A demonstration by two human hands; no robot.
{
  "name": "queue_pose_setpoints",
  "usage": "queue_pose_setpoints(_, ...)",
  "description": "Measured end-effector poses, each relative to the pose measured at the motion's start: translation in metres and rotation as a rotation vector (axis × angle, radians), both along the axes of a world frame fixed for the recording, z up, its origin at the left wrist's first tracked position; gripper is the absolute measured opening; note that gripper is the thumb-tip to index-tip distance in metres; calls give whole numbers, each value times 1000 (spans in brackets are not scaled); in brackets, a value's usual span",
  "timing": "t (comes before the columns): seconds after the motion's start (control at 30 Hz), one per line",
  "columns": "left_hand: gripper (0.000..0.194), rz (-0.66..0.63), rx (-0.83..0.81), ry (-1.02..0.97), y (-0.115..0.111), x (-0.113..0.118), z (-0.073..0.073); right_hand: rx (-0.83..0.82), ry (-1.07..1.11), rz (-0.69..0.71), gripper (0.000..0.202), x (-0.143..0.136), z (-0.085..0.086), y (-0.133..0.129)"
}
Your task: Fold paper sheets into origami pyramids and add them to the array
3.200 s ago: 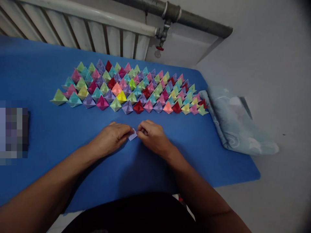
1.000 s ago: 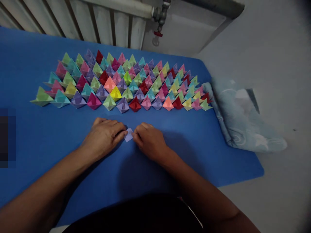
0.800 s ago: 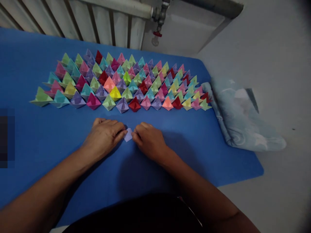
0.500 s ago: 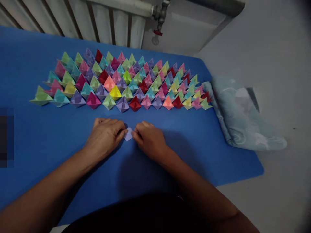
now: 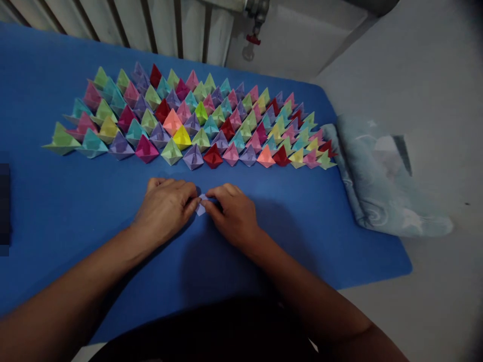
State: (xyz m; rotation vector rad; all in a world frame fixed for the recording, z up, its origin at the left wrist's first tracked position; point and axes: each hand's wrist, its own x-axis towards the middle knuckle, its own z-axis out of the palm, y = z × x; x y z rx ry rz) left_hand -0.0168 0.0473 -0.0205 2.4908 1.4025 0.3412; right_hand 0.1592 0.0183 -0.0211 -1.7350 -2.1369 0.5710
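Note:
A small lilac piece of folded paper (image 5: 201, 207) is between my two hands, just above the blue mat. My left hand (image 5: 168, 203) pinches its left side between thumb and fingers. From the right, my right hand (image 5: 232, 208) has its thumb and forefinger at the paper's upper right part, the fingertips close together. Beyond the hands stand several rows of small folded paper boats in many colours, among them a purple one (image 5: 193, 158) and a dark red one (image 5: 213, 157) nearest the paper.
The blue mat (image 5: 94, 201) lies under everything. A folded pale green cloth (image 5: 373, 176) rests over its right edge. Behind the mat are a white radiator (image 5: 162, 30) and a valve with a red handle (image 5: 253, 39). A grey wall stands at the right.
The view has shifted slightly. My right thumb and forefinger have spread a little and moved further over the lilac paper, covering more of it. My left hand keeps its pinch.

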Motion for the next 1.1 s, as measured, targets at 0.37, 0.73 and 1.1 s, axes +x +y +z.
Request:
queue_pose_setpoints(0.37,14,21,-120,-46,9,-3,0,-120,21,6,9,-2,12,16)
queue_pose_setpoints(0.73,17,56,-403,-69,24,-10,16,-189,219,51,17,10,3,26)
queue_pose_setpoints(1.1,32,-104,-142,54,24,-4,10,-145,218,103,15,12,6,26)
